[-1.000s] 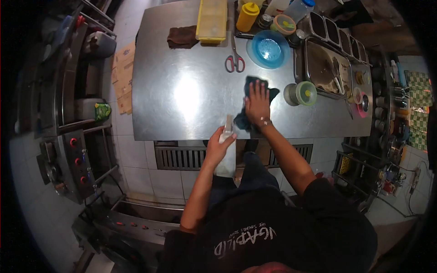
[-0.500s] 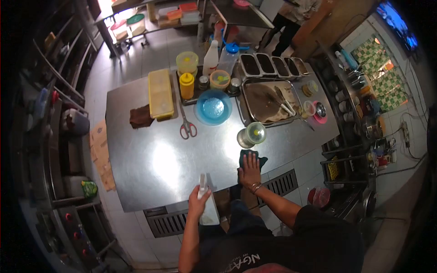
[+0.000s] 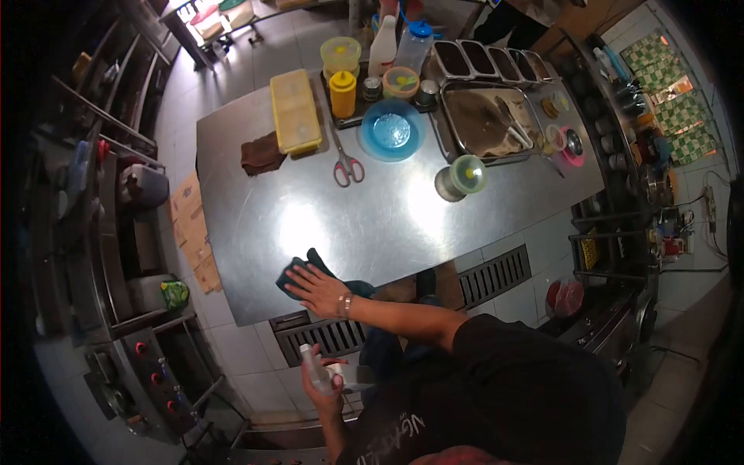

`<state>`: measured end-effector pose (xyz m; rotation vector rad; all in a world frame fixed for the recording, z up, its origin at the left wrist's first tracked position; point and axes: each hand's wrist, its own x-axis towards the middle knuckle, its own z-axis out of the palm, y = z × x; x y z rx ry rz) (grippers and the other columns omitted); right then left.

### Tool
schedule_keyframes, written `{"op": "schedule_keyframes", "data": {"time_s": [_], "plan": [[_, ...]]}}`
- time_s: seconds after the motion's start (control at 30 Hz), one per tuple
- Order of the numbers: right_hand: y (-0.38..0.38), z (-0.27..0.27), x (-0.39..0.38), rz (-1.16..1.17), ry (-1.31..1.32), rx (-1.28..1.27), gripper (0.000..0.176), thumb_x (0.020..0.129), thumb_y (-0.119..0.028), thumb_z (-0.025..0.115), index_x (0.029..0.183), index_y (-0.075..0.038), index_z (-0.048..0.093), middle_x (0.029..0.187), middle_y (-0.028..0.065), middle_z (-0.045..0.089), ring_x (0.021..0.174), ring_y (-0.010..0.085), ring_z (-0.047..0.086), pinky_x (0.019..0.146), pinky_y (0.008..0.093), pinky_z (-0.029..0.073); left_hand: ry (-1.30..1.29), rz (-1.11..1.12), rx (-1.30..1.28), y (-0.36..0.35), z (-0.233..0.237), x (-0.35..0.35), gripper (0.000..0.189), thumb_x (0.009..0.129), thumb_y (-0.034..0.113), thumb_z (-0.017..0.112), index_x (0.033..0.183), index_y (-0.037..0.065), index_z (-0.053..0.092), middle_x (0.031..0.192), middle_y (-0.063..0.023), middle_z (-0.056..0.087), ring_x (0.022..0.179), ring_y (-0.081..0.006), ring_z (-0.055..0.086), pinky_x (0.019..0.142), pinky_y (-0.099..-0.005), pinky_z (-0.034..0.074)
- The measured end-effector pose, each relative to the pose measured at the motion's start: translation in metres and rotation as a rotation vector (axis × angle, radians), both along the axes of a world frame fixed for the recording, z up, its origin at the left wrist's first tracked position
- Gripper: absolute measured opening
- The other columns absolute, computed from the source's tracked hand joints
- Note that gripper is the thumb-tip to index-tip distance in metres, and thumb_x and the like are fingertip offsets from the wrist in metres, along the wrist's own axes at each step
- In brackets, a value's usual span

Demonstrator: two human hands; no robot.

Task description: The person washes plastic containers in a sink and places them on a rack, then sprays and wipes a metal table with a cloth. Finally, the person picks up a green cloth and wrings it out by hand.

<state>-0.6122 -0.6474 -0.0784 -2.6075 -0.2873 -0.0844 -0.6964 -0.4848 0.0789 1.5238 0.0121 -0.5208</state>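
Observation:
Near the front edge of the steel table (image 3: 372,225), my right hand (image 3: 319,291) lies flat with spread fingers on a dark green cloth (image 3: 291,282), pressing it to the surface. Below the edge, off the table, my left hand (image 3: 324,391) is wrapped round a pale spray bottle (image 3: 316,370), its nozzle end upward. Red-handled scissors (image 3: 349,170) and a blue bowl (image 3: 393,130) are farther back on the table. To the right is a metal container with a green-rimmed lid (image 3: 467,174).
A yellow lidded box (image 3: 295,112) and a brown cloth (image 3: 262,153) stand back left. Behind the bowl are a yellow squeeze bottle (image 3: 342,94) and other containers. A large tray (image 3: 484,116) sits back right. Another person (image 3: 515,23) stands beyond. Shelves line both sides.
My right hand has slid the green cloth leftward along the table's front. My left hand has moved lower and left with the spray bottle. The view has shifted.

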Motion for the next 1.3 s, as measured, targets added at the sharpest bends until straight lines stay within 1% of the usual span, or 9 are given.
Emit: {"op": "schedule_keyframes", "data": {"time_s": [0.1, 0.23, 0.37, 0.47, 0.7, 0.77, 0.93, 1.1, 1.3], "plan": [[-0.05, 0.008, -0.061, -0.01, 0.126, 0.023, 0.05, 0.097, -0.03, 0.039, 0.142, -0.008, 0.039, 0.154, 0.0167, 0.023, 0.143, 0.0333, 0.019, 0.117, 0.0489, 0.013, -0.126, 0.038, 0.08, 0.017, -0.003, -0.001, 0.095, 0.071, 0.057, 0.076, 0.131, -0.007, 0.04, 0.083, -0.0109, 0.063, 0.079, -0.0218, 0.065, 0.071, -0.0324, 0.05], [-0.177, 0.002, -0.109, -0.493, 0.164, -0.225, 0.056, 0.091, -0.031, 0.049, 0.14, -0.007, 0.041, 0.152, 0.0198, 0.026, 0.141, 0.0386, 0.022, 0.112, 0.0531, 0.022, -0.249, 0.033, 0.202, 0.027, -0.005, -0.003, 0.094, 0.075, 0.065, 0.068, 0.128, -0.008, 0.04, 0.081, -0.0113, 0.065, 0.081, -0.0195, 0.064, 0.096, -0.0426, 0.039], [-0.216, -0.021, -0.033, -0.93, 0.068, -0.327, 0.054, 0.09, -0.029, 0.047, 0.138, -0.005, 0.042, 0.149, 0.0243, 0.028, 0.14, 0.0404, 0.023, 0.112, 0.0537, 0.022, -0.378, 0.029, 0.235, 0.007, -0.003, -0.007, 0.093, 0.076, 0.067, 0.065, 0.126, -0.008, 0.04, 0.078, -0.0104, 0.066, 0.085, -0.0183, 0.062, 0.106, -0.044, 0.027], [-0.173, -0.023, 0.031, -0.967, -0.122, -0.446, 0.047, 0.081, -0.02, 0.051, 0.122, 0.003, 0.053, 0.121, 0.0237, 0.056, 0.114, 0.0368, 0.052, 0.097, 0.0541, 0.037, -0.358, 0.06, 0.236, -0.003, 0.004, -0.01, 0.093, 0.075, 0.067, 0.066, 0.127, -0.006, 0.039, 0.078, -0.0096, 0.066, 0.089, -0.0174, 0.061, 0.107, -0.0435, 0.028], [-0.072, 0.0, -0.065, -0.344, 0.001, -0.006, 0.059, 0.093, -0.031, 0.045, 0.146, -0.007, 0.032, 0.156, 0.015, 0.018, 0.145, 0.0291, 0.012, 0.117, 0.0442, 0.015, -0.408, 0.023, 0.344, -0.045, 0.017, -0.015, 0.094, 0.072, 0.076, 0.059, 0.122, -0.002, 0.042, 0.077, -0.0059, 0.065, 0.087, -0.0205, 0.063, 0.11, -0.0434, 0.022], [-0.115, 0.005, -0.106, -0.342, 0.188, 0.009, 0.058, 0.092, -0.028, 0.046, 0.144, -0.004, 0.034, 0.154, 0.017, 0.022, 0.144, 0.0301, 0.018, 0.115, 0.0471, 0.018, -0.388, -0.039, 0.269, -0.062, 0.02, -0.019, 0.096, 0.073, 0.072, 0.063, 0.127, -0.004, 0.037, 0.076, -0.008, 0.064, 0.082, -0.0215, 0.065, 0.105, -0.0416, 0.031], [-0.289, 0.014, -0.241, -0.761, 0.239, -0.179, 0.054, 0.089, -0.023, 0.045, 0.138, -0.001, 0.04, 0.146, 0.0192, 0.036, 0.138, 0.0342, 0.029, 0.113, 0.049, 0.022, -0.286, 0.013, 0.092, -0.108, 0.034, -0.046, 0.102, 0.069, 0.064, 0.074, 0.135, -0.002, 0.033, 0.085, -0.007, 0.059, 0.081, -0.0211, 0.065, 0.076, -0.0388, 0.054], [-0.445, -0.025, -0.326, -1.141, 0.205, -0.341, 0.056, 0.094, -0.025, 0.04, 0.143, 0.0, 0.033, 0.152, 0.0216, 0.026, 0.14, 0.0389, 0.024, 0.114, 0.0474, 0.019, -0.232, 0.177, 0.071, -0.121, 0.044, -0.074, 0.099, 0.07, 0.064, 0.073, 0.132, -0.002, 0.034, 0.086, -0.0074, 0.059, 0.086, -0.0224, 0.064, 0.077, -0.0402, 0.053], [-0.421, -0.029, -0.309, -1.128, 0.333, -0.383, 0.059, 0.098, -0.029, 0.036, 0.148, 0.0, 0.022, 0.155, 0.0216, 0.013, 0.143, 0.0399, 0.012, 0.115, 0.0522, 0.013, -0.149, 0.292, 0.036, -0.071, 0.021, -0.099, 0.085, 0.077, 0.042, 0.077, 0.135, -0.001, 0.031, 0.099, -0.0119, 0.061, 0.092, -0.0222, 0.062, 0.084, -0.0367, 0.049]]}}
